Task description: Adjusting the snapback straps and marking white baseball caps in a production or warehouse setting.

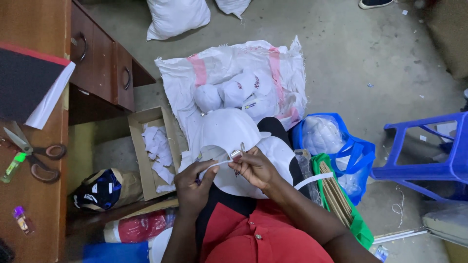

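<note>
So I'm looking down at a white cap (229,134) sitting in the lap, right between and just beyond both hands; its white strap (220,164) runs across from one hand to the other. Left hand (193,182) is pinched shut on the near end of that strap; right hand (254,168) is closed on the small metal buckle (236,155) at the other end, fingertips tight around it.

What I'd worry about: the buckle is tiny and gripped only by fingertips, so a slip looks likely if the strap gets tugged sideways; the cap itself just rests on the knees, nothing pins it, so a hard pull could slide it off toward the floor. A second loose strap (312,178) trails off to the right of the right hand and could snag a wrist.

Room to move: tight on the left, where a cardboard box (141,156) of paper scraps sits just beyond the left hand and the wooden desk (46,195) edge runs alongside, scissors (36,156) on top; to the right there's a green bag (360,226) and a blue bag (358,151) close by, then a blue plastic stool (429,160); straight ahead a white sack (214,68) full of more caps; open floor only farther out.
</note>
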